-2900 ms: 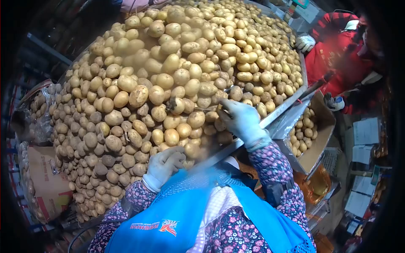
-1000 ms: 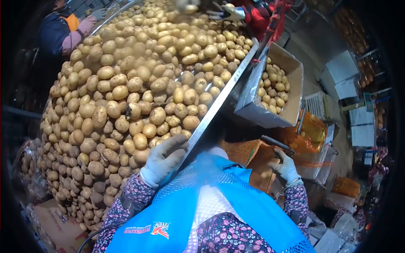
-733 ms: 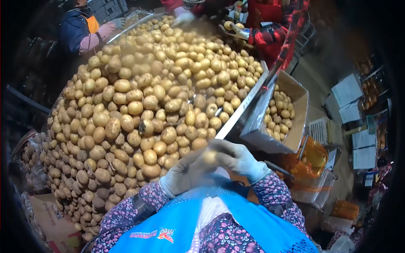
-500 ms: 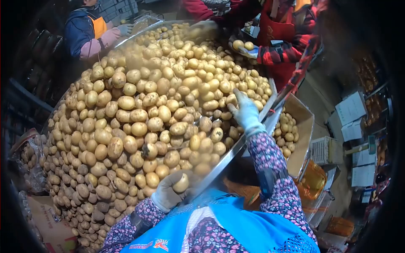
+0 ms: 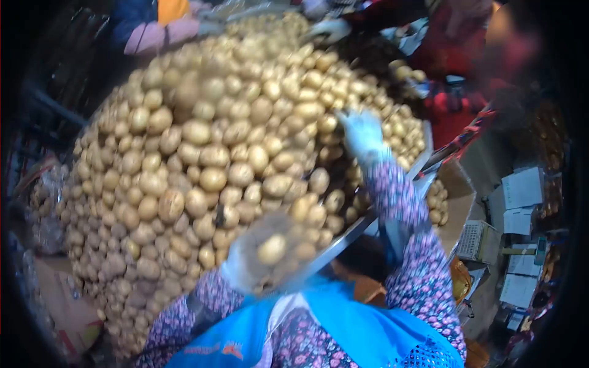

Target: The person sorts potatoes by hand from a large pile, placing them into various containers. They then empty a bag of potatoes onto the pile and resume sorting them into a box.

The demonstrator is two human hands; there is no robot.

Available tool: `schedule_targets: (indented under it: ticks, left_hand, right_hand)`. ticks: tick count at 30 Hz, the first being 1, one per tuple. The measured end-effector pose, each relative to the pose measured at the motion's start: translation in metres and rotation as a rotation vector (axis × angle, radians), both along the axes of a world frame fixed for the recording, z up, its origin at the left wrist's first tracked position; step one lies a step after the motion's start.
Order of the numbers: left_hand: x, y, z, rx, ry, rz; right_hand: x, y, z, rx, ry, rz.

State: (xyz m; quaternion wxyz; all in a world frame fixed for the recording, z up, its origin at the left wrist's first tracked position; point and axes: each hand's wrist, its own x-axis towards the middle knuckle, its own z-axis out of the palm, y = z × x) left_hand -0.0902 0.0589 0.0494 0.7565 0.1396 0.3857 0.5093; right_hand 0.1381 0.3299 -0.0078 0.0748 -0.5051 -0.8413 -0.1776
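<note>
A big heap of potatoes spreads across the metal-edged table in front of me. My left hand, in a grey glove, is low at the near edge of the heap, its fingers curled about a pale potato. Farther up on the right, my right hand in a light blue glove reaches palm down over the pile, fingers stretched out. Its fingertips are right at a yellowish potato. Motion smears both hands somewhat.
The table's metal rim runs close before my body. A cardboard box with potatoes stands right of it. A co-worker's gloved hand is at the far edge; another person's pink sleeve is far left. A white crate sits lower right.
My right hand has moved slightly up and right in view, still over the potatoes. My left hand still holds a potato, now more face-up. The whole view has shifted.
</note>
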Motion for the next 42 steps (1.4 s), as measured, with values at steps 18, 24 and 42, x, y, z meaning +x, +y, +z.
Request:
schedule_targets:
  ticks: [18,24,42]
  left_hand:
    - [-0.002,-0.009,-0.029,0.392,0.434,-0.007]
    - [-0.006,-0.017,-0.004,0.951,1.516,-0.172]
    - [-0.053,-0.053,-0.019,0.385,0.904,0.045]
  right_hand:
    - [-0.027,-0.236,-0.016,-1.574,2.274,0.108]
    - [-0.026,-0.275,-0.016,-1.893,2.544,0.394]
    - [0.207,-0.273,-0.036,-0.560,2.721,-0.256]
